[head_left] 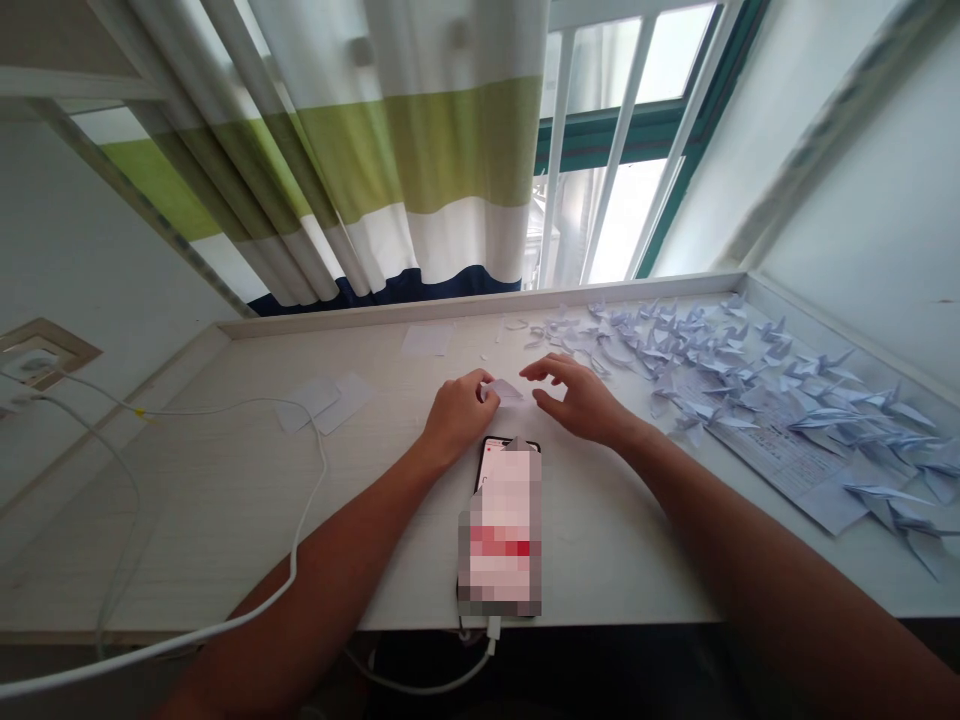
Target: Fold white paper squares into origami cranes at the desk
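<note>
The desk (pixel 187 510) is pale with a faint wood-like grain, and a low raised rim (pixel 465 303) runs along its far side and turns down both ends. At the right of the frame lie many folded shapes (pixel 720 345) in crisp white paper, pointed and winged, spread in a loose heap partly over a printed sheet (pixel 784 455). Thin, flat, square-cornered slips (pixel 351 395) overlap at centre left, and another slip (pixel 427 340) lies nearer the rim. A glossy, upright-set phone (pixel 502 550) with a blurred-out screen sits at lower centre, close to the near edge, a white plug at its bottom end. Above, a soft pleated curtain (pixel 420 150) in white, green and navy hangs beside white window bars (pixel 615 150). Pale desk surface gives room between the slips and the left forearm, and between the right forearm and the phone; a smooth white cable (pixel 324 470) curves in from the left, crossing the left forearm in view. At the centre, the left hand (pixel 459 410) pinches a small folded paper (pixel 505 391) between thumb and fingers, while the right hand (pixel 576 398) is released, fingers curved and parted from the thumb, just beside the paper's right end
</note>
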Tool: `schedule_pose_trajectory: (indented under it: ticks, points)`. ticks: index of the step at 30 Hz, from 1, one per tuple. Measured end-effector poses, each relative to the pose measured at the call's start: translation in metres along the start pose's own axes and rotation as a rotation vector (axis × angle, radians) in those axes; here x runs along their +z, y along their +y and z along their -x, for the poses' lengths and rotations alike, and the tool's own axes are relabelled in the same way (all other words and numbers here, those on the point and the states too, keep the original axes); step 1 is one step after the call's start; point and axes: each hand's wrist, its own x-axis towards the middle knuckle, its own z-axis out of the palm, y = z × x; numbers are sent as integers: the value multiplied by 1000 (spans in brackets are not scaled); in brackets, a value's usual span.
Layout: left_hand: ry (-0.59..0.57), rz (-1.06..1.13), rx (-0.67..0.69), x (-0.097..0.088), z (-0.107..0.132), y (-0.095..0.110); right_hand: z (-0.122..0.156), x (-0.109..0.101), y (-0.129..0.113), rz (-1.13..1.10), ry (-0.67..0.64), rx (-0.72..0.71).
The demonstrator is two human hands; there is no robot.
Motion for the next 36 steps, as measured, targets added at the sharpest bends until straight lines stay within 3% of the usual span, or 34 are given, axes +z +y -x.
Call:
schedule_pose_trajectory:
  ticks: [4, 8, 12, 17, 23, 29, 36]
  points:
    - [-42, -53, 23, 1, -1, -2, 0, -3, 3, 71, -159, -137]
    - [-82, -71, 33, 4, 0, -2, -3, 8, 3, 119, -241, -161]
    - [-64, -29, 66, 4, 0, -4, -4, 13, 7, 154, -250, -141]
    - [3, 36, 278, 0, -2, -12, -4, 13, 11, 152, -229, -120]
    - [-153, 99, 392, -6, -5, -19, -4, 13, 10, 174, -241, -132]
    - [-166, -41, 550, -18, -8, -25, -5, 11, 8, 267, -273, -223]
    - [-252, -79, 619, -34, -14, -31, -5, 10, 5, 339, -278, -303]
